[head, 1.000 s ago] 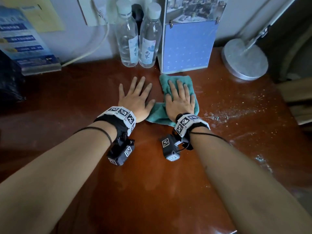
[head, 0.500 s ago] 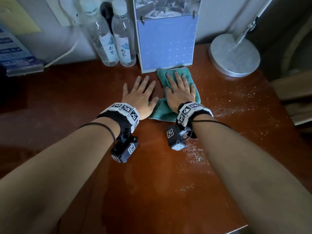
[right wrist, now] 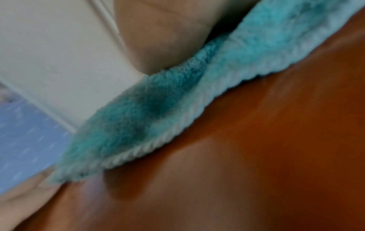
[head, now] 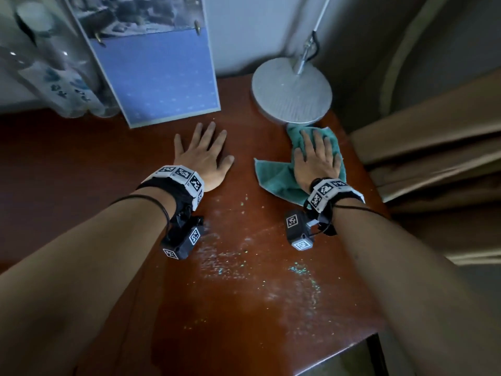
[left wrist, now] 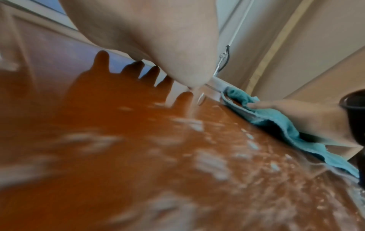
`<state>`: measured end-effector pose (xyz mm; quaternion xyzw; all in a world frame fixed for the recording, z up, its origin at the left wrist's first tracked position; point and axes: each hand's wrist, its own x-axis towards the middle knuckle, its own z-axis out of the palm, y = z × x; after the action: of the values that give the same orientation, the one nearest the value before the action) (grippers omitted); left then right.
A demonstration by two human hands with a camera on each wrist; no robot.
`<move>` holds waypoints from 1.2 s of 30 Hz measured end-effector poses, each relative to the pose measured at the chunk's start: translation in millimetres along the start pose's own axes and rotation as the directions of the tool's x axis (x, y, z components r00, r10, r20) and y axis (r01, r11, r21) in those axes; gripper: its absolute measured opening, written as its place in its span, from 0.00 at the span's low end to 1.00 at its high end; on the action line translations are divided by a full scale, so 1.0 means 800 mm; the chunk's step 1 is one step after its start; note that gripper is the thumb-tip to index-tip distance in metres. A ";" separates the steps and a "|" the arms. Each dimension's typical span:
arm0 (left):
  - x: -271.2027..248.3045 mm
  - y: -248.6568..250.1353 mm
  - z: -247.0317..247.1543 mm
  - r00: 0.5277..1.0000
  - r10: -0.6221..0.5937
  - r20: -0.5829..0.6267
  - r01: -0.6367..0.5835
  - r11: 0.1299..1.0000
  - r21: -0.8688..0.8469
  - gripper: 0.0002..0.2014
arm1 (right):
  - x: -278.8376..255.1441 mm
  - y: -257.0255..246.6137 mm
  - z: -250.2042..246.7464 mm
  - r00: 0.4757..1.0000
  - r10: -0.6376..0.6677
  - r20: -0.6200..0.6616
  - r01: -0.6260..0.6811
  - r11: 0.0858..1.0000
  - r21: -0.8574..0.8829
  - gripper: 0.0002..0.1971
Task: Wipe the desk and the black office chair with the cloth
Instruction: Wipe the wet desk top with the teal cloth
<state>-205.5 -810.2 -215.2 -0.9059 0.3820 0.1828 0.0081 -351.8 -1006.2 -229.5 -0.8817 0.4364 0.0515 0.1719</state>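
A teal cloth lies crumpled on the reddish-brown desk, near its right edge and just in front of the lamp base. My right hand presses flat on the cloth with straight fingers. Flat on bare wood to the left of it lies my left hand, fingers spread, holding nothing. In the left wrist view the cloth shows at the right under the right hand. The right wrist view is filled by the cloth's fluffy edge on the desk. Pale dust streaks cover the wood nearer to me. No black chair is in view.
A round grey lamp base with a slanted pole stands at the back right, touching the cloth's far end. A blue calendar stand and water bottles line the back wall. The desk's right edge drops off beside the cloth.
My right hand has slid the cloth rightward from in front of the calendar to the lamp base. The left hand now lies apart from the cloth. The head view has swung right.
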 end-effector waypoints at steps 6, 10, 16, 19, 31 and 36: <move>0.012 0.046 0.008 1.000 -0.007 0.018 0.008 1.000 -0.015 0.32 | 0.029 0.039 -0.012 0.985 0.159 -0.070 -0.157 0.987 0.024 0.27; 0.013 0.038 0.004 1.000 0.002 0.028 -0.001 0.999 -0.039 0.31 | 0.046 0.034 -0.013 0.966 0.235 -0.104 -0.233 0.972 0.034 0.27; 0.021 0.034 -0.005 0.997 0.020 0.073 -0.015 0.998 -0.066 0.31 | 0.062 0.027 -0.020 0.973 0.225 -0.059 -0.224 0.974 0.022 0.27; 0.021 0.033 -0.003 0.998 0.032 0.062 -0.029 0.998 -0.049 0.31 | 0.042 0.010 -0.012 0.988 0.144 -0.058 -0.146 0.989 -0.030 0.28; -0.021 -0.042 -0.021 0.905 -0.190 -0.382 0.104 0.967 -0.234 0.16 | -0.016 -0.150 0.037 0.673 -0.685 0.280 0.722 0.691 -0.044 0.26; -0.030 -0.093 -0.020 0.880 -0.323 -0.348 0.258 0.941 -0.221 0.17 | 0.026 -0.169 0.042 0.863 -0.489 0.127 0.499 0.864 -0.070 0.27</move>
<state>-164.0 -743.6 -201.1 -0.9684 0.2191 0.0327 -0.1148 -230.4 -934.7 -230.8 -0.9676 0.1830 0.0738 0.1577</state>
